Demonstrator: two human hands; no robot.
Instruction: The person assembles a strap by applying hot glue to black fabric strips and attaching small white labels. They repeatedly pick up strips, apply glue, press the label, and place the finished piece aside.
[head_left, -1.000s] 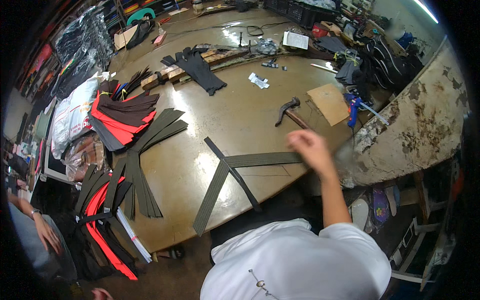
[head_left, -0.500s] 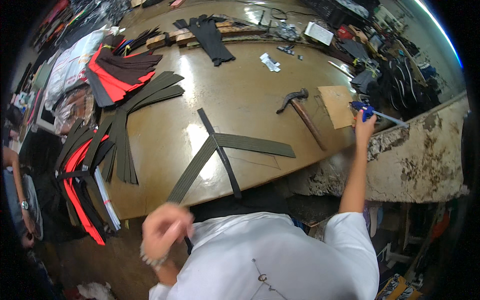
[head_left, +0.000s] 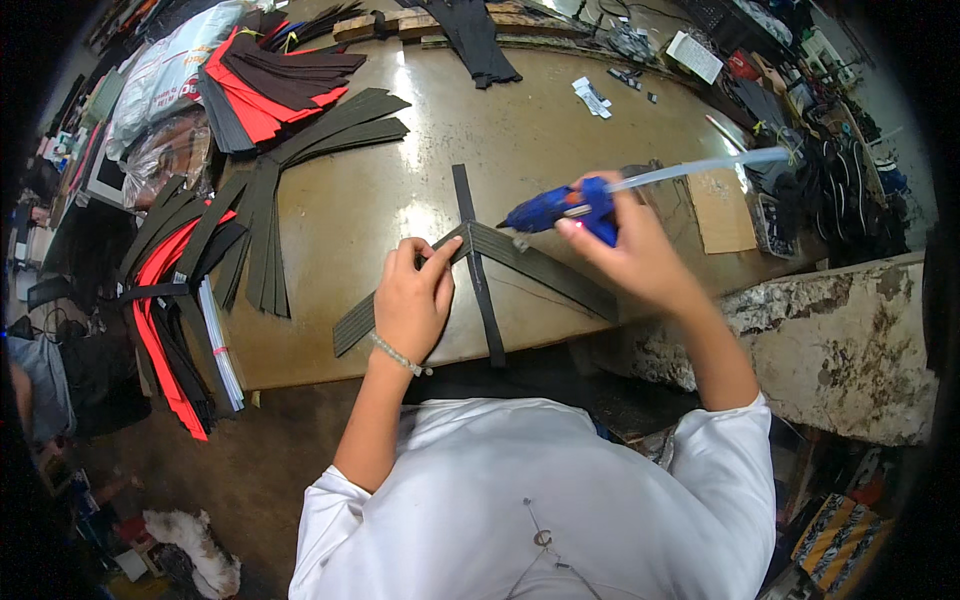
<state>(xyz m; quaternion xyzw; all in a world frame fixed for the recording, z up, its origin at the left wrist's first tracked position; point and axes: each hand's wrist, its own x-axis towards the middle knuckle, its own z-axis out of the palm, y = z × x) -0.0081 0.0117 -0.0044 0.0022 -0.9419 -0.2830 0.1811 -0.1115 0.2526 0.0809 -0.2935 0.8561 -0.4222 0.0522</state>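
Observation:
In my right hand (head_left: 640, 245) is a blue glue gun (head_left: 545, 210), its tip pointing left just above the bend of a dark green ribbed strap (head_left: 545, 267). A long translucent glue stick (head_left: 700, 168) runs out of the gun's back to the right. My left hand (head_left: 412, 298) grips the strap's left part, its index finger reaching to the bend and the other fingers curled. The strap lies on the table in an angled shape. A narrow black strip (head_left: 484, 305) crosses under it at the bend, both ends showing.
Bundles of dark green straps (head_left: 265, 235) and red and black strips (head_left: 160, 320) lie at the left. A cardboard piece (head_left: 722, 210) is at the right, near a hammer mostly hidden behind my right hand. Black strips (head_left: 475, 45) hang over wooden boards (head_left: 520, 22) at the back.
My right hand has brought the glue gun from the table's right side leftward to the strap's bend. My left hand has come up from the table's front edge onto the strap.

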